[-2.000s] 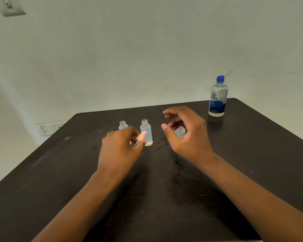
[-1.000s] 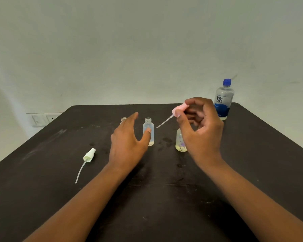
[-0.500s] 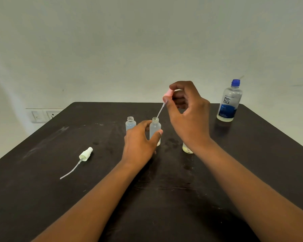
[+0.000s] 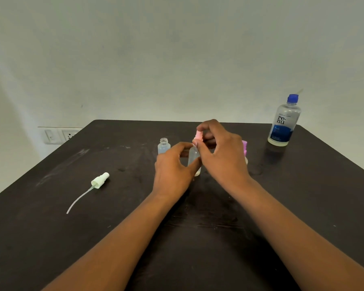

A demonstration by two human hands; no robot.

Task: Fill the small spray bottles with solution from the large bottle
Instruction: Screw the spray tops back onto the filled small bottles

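The middle spray bottle [image 4: 194,159] stands upright on the dark table [image 4: 51,238], long axis vertical, neck uppermost. The left hand [image 4: 172,169] grips its body: the thumb lies across the lower right of the bottle and the forefinger curls round behind the shoulder, so the bottle sits in the fork between them. The pink spray head [image 4: 198,137] sits directly above the neck, also vertical, nozzle up; whether it is fully seated cannot be told. The right hand [image 4: 223,156] pinches this head, forefinger arched over the top and thumb pressing from the near side, the other fingers curled behind.

An uncapped small bottle [image 4: 163,145] stands upright just beyond the left forefinger, apart from it. A purple spray head [image 4: 244,147] shows past the right knuckles, its bottle mostly hidden by the hand. The large bottle [image 4: 284,120], blue cap up, stands well apart to the right of the right hand. A white spray head [image 4: 100,180] lies on its side well to the left of the left hand, its dip tube trailing toward the near edge.

Compared with half a second earlier, the pink head has come down from a tilted position above the bottle, its tube then only entering the neck, to stand upright at the neck; the left hand keeps its grip.
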